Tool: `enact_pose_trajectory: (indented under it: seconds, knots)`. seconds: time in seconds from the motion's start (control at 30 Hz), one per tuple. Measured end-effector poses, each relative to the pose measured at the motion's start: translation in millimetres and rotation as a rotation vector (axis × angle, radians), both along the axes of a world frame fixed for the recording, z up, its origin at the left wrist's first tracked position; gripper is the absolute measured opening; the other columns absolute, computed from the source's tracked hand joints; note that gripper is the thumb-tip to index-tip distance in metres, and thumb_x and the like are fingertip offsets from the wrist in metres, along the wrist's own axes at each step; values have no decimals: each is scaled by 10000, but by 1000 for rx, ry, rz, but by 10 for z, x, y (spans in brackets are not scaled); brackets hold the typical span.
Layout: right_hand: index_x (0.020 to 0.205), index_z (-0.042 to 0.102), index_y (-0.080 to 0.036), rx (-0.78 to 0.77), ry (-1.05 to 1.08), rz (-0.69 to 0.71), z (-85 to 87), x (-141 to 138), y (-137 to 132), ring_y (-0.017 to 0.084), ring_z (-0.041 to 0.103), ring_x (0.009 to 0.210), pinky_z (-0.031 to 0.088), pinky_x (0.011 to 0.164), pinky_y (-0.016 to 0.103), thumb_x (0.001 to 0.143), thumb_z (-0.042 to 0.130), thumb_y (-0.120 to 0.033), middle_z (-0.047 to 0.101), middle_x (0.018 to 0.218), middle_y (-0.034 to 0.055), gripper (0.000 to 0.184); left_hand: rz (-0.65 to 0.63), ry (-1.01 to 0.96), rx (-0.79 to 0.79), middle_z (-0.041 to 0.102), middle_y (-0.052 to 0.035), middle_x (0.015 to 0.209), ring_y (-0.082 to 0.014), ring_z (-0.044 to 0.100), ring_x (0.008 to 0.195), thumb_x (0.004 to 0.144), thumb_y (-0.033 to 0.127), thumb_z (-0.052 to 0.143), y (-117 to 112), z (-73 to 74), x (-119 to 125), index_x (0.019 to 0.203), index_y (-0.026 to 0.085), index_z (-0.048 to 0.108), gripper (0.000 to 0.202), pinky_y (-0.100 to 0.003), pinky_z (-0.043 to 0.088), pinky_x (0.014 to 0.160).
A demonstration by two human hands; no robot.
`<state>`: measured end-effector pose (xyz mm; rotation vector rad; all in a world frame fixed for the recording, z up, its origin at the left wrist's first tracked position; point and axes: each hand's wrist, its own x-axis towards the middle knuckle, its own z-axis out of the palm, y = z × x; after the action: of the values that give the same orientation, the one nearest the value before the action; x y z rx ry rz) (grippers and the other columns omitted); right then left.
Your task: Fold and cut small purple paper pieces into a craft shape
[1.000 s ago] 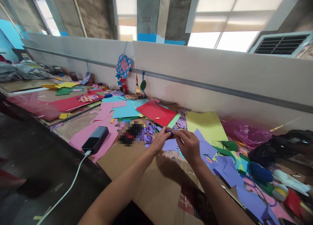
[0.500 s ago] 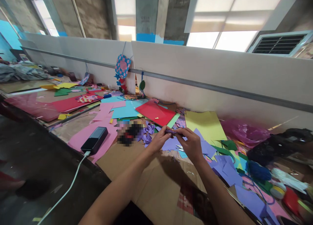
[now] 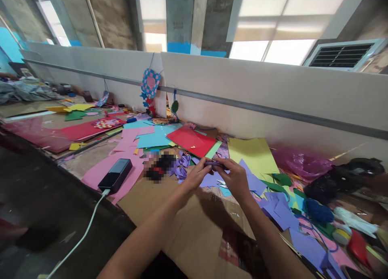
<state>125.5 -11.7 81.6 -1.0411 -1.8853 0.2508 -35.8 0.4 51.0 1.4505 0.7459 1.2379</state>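
A small strip of purple paper (image 3: 213,163) is pinched between both hands above the table. My left hand (image 3: 197,173) grips its left end, fingers closed. On its right end, my right hand (image 3: 235,176) is closed too, thumb and fingertips pressed together. The fingers cover much of the strip, so its exact fold cannot be made out. Right below the hands lie flat purple sheets (image 3: 254,185) and the silver blades of scissors (image 3: 222,184). Crumpled purple paper pieces (image 3: 182,166) sit just left of my left hand.
Brown cardboard (image 3: 182,230) covers the near table. A black power bank (image 3: 115,175) with a white cable (image 3: 87,230) rests on pink paper at the left. Behind are a red sheet (image 3: 192,140) and yellow paper (image 3: 253,154); blue yarn (image 3: 319,210) lies right. A white partition (image 3: 257,89) bounds the back.
Both hands stay in nearly the same place, still pinching the purple strip, which now shows slightly turned and more curved. The whole view has shifted a little.
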Motion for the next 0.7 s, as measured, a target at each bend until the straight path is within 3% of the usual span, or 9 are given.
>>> enact_pose_trajectory:
  seconds: [0.23, 0.4, 0.7]
  knots:
    - [817, 723, -196, -186, 226, -26, 47, 29, 17, 181, 643, 628, 516, 620, 308, 814, 636, -418, 728, 761, 49, 239, 7, -47, -79, 613, -15, 801, -128, 572, 652, 776, 646, 611, 29, 1, 6, 958, 174, 524, 513, -280, 475, 665]
    - [779, 712, -190, -336, 373, 36, -2, 18, 55, 179, 639, 572, 529, 579, 307, 742, 698, -478, 707, 664, 32, 291, -4, -37, -86, 574, 15, 740, -123, 569, 642, 759, 698, 594, 8, -5, 34, 890, 183, 522, 536, -275, 472, 671]
    - [726, 686, -192, -302, 338, 39, -40, -7, 36, 153, 611, 536, 532, 551, 288, 745, 711, -413, 689, 652, 23, 223, 16, 2, -36, 571, 4, 728, -134, 565, 653, 781, 690, 576, 7, -18, 45, 859, 179, 508, 521, -284, 474, 658]
